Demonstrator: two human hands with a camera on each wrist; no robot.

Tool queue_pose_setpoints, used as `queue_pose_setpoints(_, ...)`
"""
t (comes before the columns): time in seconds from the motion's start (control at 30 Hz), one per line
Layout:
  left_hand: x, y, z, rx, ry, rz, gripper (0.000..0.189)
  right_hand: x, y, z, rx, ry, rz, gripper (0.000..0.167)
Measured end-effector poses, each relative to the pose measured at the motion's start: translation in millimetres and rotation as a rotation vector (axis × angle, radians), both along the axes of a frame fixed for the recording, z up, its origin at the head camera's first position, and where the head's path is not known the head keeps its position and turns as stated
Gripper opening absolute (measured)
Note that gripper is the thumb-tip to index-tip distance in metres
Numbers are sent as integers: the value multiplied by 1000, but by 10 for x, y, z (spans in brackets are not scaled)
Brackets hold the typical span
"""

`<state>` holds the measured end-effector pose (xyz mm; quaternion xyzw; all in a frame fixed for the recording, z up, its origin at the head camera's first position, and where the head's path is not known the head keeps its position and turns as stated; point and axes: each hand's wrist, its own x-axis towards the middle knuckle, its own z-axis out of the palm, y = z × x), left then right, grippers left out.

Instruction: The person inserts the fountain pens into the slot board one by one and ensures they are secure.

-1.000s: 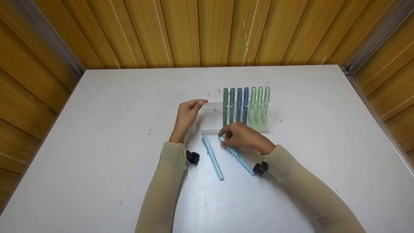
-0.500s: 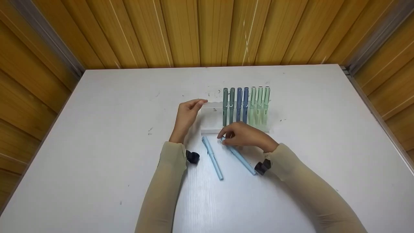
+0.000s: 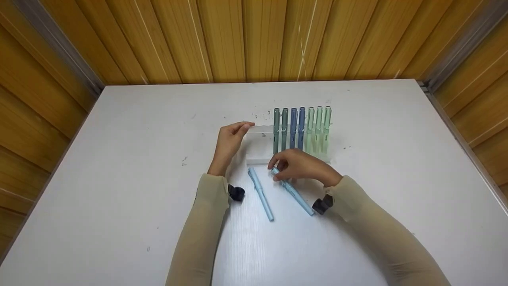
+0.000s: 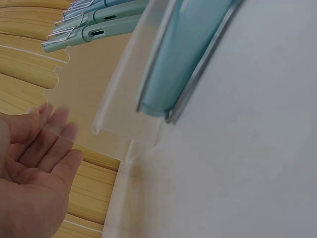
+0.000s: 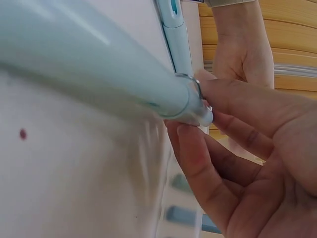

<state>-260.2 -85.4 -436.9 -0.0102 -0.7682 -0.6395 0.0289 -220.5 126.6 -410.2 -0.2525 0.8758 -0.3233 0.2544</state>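
My left hand [image 3: 230, 145] pinches the upper left corner of a clear acrylic pen stand [image 3: 260, 147]; in the left wrist view its fingers show through the scalloped panel [image 4: 94, 89]. Just in front of the stand, my right hand [image 3: 299, 167] holds a light blue pen [image 3: 295, 194] between thumb and fingertips at its clip end. That pen slants down to the right, close over the table, its far end near the wrist camera. A second light blue pen [image 3: 262, 196] lies on the table between the forearms, clip end toward the stand.
Several pens stand upright in the stand's right part: dark green pens [image 3: 276, 123], blue pens [image 3: 293, 123] and pale green pens [image 3: 319, 123]. The white table [image 3: 131, 167] reaches back to a wood-panelled wall [image 3: 262, 39].
The right hand has shifted slightly right with its pen, which has rolled about its length so that its clip side now shows. The left hand, stand and other pen stay put.
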Motion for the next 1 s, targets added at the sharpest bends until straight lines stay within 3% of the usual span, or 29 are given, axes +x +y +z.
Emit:
queue_pose_setpoints(0.27,-4,8,-9,4,10,0,26,-11,5,6,-20,4,-39,26)
queue_pose_setpoints(0.67,-1,-3,3,-13,19,6,27,-11,15,61,-136,122,-44,29)
queue_pose_setpoints(1.0,-9,2,-7,-6,16,10,27,-12,25,138,-228,168,-174,28)
